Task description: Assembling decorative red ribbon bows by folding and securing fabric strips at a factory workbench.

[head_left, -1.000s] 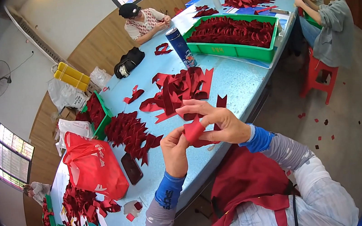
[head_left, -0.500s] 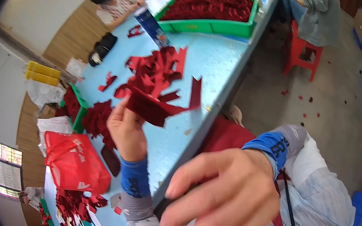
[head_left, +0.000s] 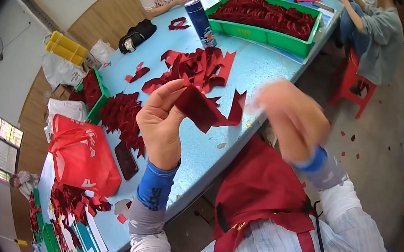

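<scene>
My left hand [head_left: 160, 124] is raised over the near edge of the light blue table [head_left: 255, 65] and pinches a dark red cut fabric piece [head_left: 206, 109] that hangs to the right of the fingers. My right hand [head_left: 294, 119] is blurred by motion, held to the right of that piece with fingers loosely curled and nothing visible in it. Just behind lies a loose pile of red cut pieces [head_left: 194, 67].
A green tray of red pieces [head_left: 269, 15], a blue can [head_left: 199, 16], a smaller green bin [head_left: 92, 89], a red plastic bag [head_left: 83, 154] and a dark phone [head_left: 126, 160] sit on the table. Other people sit at the far end and on red stools [head_left: 347, 84] at right.
The right hand let go of the red piece, swung close to the camera, then dropped back to the right. The left hand keeps the piece raised; the view shifted.
</scene>
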A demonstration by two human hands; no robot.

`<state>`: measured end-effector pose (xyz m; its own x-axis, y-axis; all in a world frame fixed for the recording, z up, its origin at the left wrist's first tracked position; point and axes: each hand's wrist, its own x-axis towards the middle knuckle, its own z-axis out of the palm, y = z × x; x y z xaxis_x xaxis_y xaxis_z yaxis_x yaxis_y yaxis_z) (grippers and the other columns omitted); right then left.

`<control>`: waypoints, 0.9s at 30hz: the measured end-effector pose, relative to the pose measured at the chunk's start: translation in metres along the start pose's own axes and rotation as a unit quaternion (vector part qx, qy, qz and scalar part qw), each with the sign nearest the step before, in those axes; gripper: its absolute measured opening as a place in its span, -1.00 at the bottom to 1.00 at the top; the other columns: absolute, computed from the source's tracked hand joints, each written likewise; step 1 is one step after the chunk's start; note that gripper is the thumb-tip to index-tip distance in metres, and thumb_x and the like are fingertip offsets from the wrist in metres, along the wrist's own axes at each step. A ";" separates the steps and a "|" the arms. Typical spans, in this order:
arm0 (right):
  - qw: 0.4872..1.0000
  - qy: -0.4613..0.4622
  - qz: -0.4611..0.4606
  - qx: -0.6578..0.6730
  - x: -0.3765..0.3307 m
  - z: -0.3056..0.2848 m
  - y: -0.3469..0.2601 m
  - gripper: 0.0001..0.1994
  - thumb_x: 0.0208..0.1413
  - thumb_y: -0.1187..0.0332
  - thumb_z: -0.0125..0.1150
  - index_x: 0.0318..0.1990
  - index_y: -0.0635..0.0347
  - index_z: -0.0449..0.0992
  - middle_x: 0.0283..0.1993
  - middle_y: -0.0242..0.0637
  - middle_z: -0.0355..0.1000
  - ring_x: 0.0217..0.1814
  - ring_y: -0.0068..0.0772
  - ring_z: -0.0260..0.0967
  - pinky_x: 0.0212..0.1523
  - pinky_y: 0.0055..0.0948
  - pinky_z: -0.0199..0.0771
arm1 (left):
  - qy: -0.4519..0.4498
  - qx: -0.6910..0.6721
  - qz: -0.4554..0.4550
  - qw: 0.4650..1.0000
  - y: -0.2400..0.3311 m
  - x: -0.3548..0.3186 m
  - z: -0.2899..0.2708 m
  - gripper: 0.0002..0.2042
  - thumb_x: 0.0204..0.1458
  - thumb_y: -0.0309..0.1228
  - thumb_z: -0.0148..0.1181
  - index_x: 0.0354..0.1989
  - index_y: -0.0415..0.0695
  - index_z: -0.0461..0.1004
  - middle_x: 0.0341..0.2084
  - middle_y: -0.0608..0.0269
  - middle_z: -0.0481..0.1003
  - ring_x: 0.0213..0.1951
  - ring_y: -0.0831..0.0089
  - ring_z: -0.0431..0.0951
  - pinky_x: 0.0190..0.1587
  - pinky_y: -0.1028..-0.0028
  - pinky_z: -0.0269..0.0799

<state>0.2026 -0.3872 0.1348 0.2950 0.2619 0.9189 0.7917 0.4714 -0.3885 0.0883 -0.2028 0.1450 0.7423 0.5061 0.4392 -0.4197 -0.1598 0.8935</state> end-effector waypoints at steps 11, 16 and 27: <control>0.890 -0.174 0.318 0.277 -0.012 0.055 0.058 -0.74 0.02 0.40 0.27 -0.15 0.34 0.50 -0.37 -0.31 0.49 -0.34 -0.57 0.40 -0.31 -0.54 0.41 | 0.013 0.038 0.032 0.999 -0.013 -0.003 0.004 -0.66 -0.01 -0.67 0.11 0.00 -0.38 0.35 -0.17 0.09 0.51 -0.13 0.43 0.53 -0.06 0.49 0.45; 0.894 -0.177 0.342 0.230 -0.019 0.057 0.064 -0.77 0.02 0.36 0.27 -0.24 0.36 0.52 -0.50 -0.36 0.44 -0.43 -0.66 0.35 -0.41 -0.59 0.38 | 0.002 -0.028 -0.060 0.998 -0.007 -0.007 -0.013 -0.65 -0.01 -0.64 0.11 0.01 -0.36 0.35 -0.16 0.09 0.50 -0.11 0.44 0.52 -0.06 0.49 0.45; 0.814 -0.377 0.385 0.214 -0.015 0.046 0.083 -0.84 0.04 0.41 0.25 -0.37 0.36 0.51 -0.57 -0.43 0.41 -0.56 -0.71 0.31 -0.58 -0.64 0.28 | 0.090 -0.006 -0.167 0.982 -0.043 -0.029 -0.060 -0.89 -0.01 -0.47 0.24 -0.35 -0.25 0.51 -0.45 0.26 0.54 -0.45 0.52 0.53 -0.36 0.56 0.47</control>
<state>0.2395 -0.3130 0.0858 0.0752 0.9858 0.1502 0.2200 0.1306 -0.9667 0.0529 -0.1596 0.0881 0.7355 0.6705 0.0974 -0.1756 0.0499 0.9832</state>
